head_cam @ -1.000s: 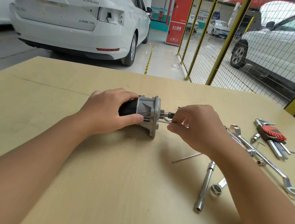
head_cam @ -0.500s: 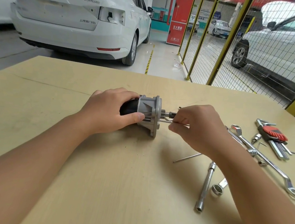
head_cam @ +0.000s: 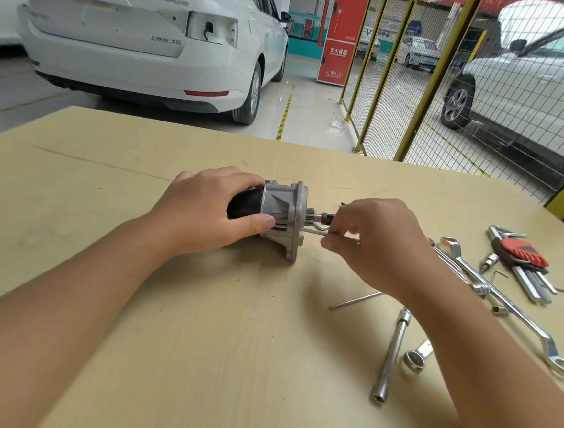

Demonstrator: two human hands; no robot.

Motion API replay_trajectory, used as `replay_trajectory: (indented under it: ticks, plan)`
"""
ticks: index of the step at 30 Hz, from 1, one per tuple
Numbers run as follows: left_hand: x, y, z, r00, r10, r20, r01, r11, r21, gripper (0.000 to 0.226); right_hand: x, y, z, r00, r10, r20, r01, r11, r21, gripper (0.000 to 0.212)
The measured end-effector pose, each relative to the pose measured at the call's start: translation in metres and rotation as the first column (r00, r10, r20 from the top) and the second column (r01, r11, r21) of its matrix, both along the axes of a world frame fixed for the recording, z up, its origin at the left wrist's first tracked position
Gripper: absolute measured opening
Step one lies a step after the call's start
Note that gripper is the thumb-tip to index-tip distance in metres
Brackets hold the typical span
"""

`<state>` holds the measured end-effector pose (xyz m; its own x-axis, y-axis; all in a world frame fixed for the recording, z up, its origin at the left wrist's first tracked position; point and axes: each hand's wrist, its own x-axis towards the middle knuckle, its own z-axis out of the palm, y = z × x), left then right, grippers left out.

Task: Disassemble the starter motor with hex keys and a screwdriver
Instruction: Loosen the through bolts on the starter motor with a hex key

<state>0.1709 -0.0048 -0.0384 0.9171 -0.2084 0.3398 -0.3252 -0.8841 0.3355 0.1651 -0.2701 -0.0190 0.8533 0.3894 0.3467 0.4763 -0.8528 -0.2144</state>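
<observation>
1. R hand (head_cam: 377, 245) fingers (head_cam: 342, 225) pinch a small hex key (head_cam: 316, 230) at the flange face of the starter motor (head_cam: 282, 217); key's bent end shows just L of the fingertips.
2. L hand (head_cam: 206, 214) fingers clenched round the motor's black body, thumb (head_cam: 259, 224) lying along the near side of the grey housing.
3. Motor lies on its side at bench (head_cam: 196, 342) centre, flange end pointing to 3 o'clock, shaft stub poking out toward R hand.
4. At 3 o'clock from motor, well apart: red-holder hex key set (head_cam: 523, 258), long ring spanner (head_cam: 503, 299).
5. At 4–5 o'clock: thin rod (head_cam: 356, 300), socket extension bar (head_cam: 392, 354), second spanner end (head_cam: 414, 357).
6. Beyond bench at 11 o'clock: white car (head_cam: 146, 34); yellow mesh fence (head_cam: 420, 72) at 1 o'clock.
</observation>
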Motion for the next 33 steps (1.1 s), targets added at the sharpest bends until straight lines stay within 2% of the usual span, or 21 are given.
replay_trajectory:
  ticks: [5, 10, 19, 23, 26, 30, 33]
  plan:
    - [0.0002, -0.0004, -0.0006, 1.000, 0.000, 0.002, 0.000, 1.000, -0.006, 0.078, 0.0006, -0.0020, 0.0001, 0.999, 0.015, -0.036, -0.015, 1.000, 0.013, 0.018]
    - [0.0001, 0.0006, 0.0004, 1.000, -0.001, 0.002, 0.001, 1.000, -0.003, 0.078, 0.0031, -0.0035, -0.0003, 0.997, 0.008, -0.074, -0.013, 0.998, -0.064, 0.033]
    - [-0.0003, 0.0002, 0.0005, 1.000, -0.003, 0.003, 0.003, 1.000, -0.004, 0.077, -0.0005, -0.0008, 0.0034, 1.000, 0.027, -0.015, -0.026, 0.999, 0.034, 0.010]
    - [0.0003, 0.0003, 0.0001, 1.000, -0.004, 0.007, 0.004, 1.000, -0.001, 0.077, -0.0012, -0.0005, 0.0030, 1.000, 0.029, 0.010, -0.029, 0.998, 0.046, 0.014]
    - [0.0007, 0.0003, -0.0004, 1.000, -0.003, 0.012, 0.003, 1.000, 0.004, 0.077, 0.0003, -0.0023, 0.0021, 0.999, 0.028, -0.027, -0.026, 0.998, 0.056, 0.016]
    - [0.0007, 0.0006, -0.0008, 1.000, -0.004, 0.015, 0.004, 1.000, 0.005, 0.076, 0.0020, -0.0035, 0.0001, 0.998, 0.014, -0.069, -0.017, 0.999, -0.037, 0.030]
    - [0.0007, 0.0008, -0.0004, 1.000, -0.004, 0.011, 0.004, 1.000, 0.007, 0.076, 0.0021, -0.0030, -0.0002, 0.998, 0.011, -0.065, -0.014, 0.999, -0.035, 0.028]
